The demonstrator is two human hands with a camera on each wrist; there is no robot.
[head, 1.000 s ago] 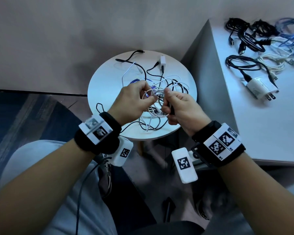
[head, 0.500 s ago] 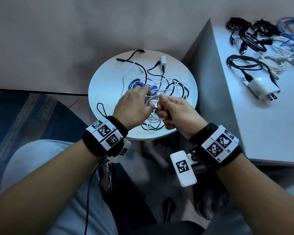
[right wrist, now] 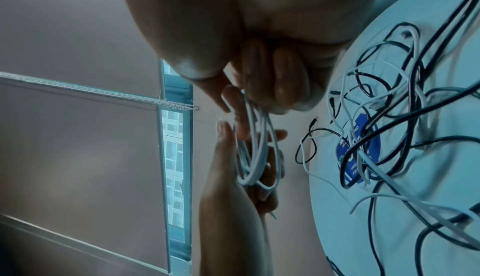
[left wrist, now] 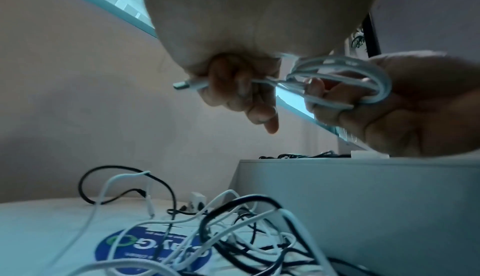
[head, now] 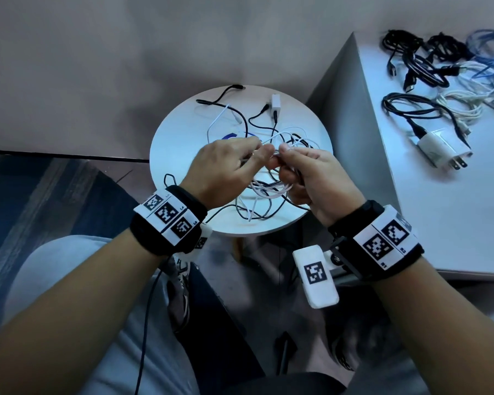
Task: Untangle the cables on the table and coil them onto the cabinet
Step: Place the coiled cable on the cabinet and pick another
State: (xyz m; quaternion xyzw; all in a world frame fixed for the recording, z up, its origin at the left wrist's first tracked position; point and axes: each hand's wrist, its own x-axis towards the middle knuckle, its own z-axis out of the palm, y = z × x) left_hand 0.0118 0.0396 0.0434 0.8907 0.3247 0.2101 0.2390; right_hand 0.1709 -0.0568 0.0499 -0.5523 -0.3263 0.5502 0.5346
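Both hands are raised over the round white table (head: 183, 155), working one white cable (head: 271, 189). My right hand (head: 311, 178) grips its coiled loops (left wrist: 345, 79) (right wrist: 254, 157). My left hand (head: 228, 163) pinches the cable's free end, and the plug (left wrist: 182, 84) sticks out past its fingers (left wrist: 233, 83). The two hands meet fingertip to fingertip. Under them a tangle of black and white cables (head: 271, 132) (left wrist: 233, 229) (right wrist: 389, 116) lies on the table. The grey cabinet (head: 439, 209) stands at the right.
Several coiled black, white and blue cables (head: 439, 64) and a white plug adapter (head: 437, 149) lie at the cabinet's far end. A small white charger (head: 275, 104) sits at the table's back edge. My legs are below the table's near rim.
Both hands have lifted slightly and shifted toward the far side of the table. The left wrist has rolled over, and its fingers now pinch the cable end beside the right fingertips.
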